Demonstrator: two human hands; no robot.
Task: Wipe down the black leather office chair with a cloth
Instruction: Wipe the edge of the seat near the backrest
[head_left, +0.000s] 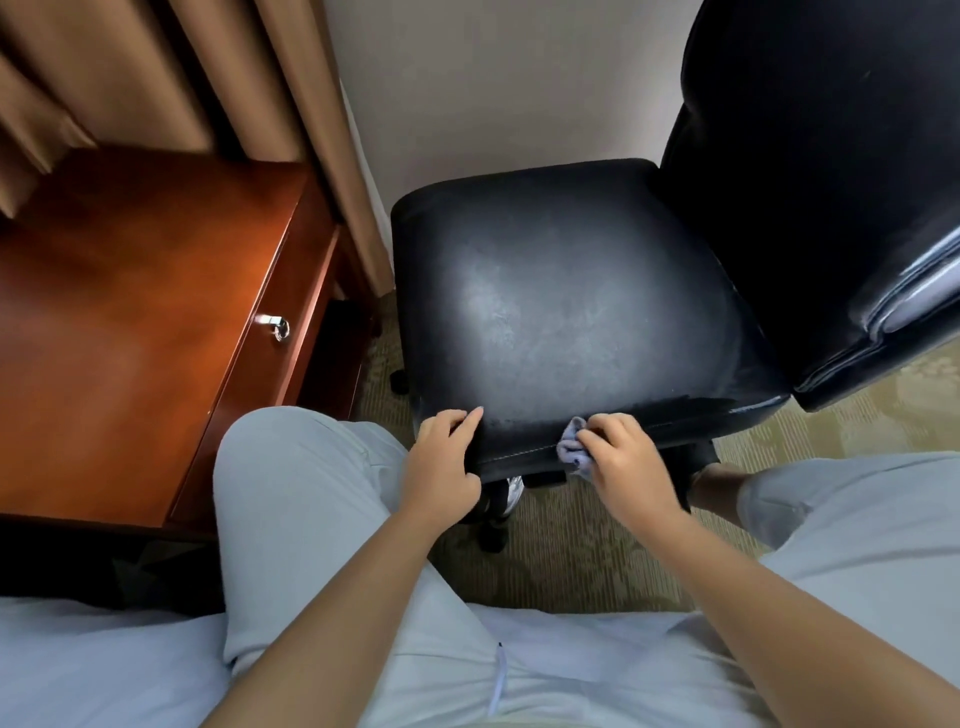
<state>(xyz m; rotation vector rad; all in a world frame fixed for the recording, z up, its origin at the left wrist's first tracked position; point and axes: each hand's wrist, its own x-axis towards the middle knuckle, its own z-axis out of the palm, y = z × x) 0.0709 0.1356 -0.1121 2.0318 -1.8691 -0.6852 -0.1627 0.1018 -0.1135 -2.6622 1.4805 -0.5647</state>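
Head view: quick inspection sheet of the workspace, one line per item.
Surface: black leather seat, dull sheen across the middle.
Job's things: small pale cloth bunched at the seat's near edge; chair backrest at right.
Clutter: nothing seen.
Grippers: left hand holds the seat's near left corner; right hand grips the cloth.
Cables: nothing seen.
Surroundings: wooden desk at left with a drawer pull, brown curtain, patterned carpet.
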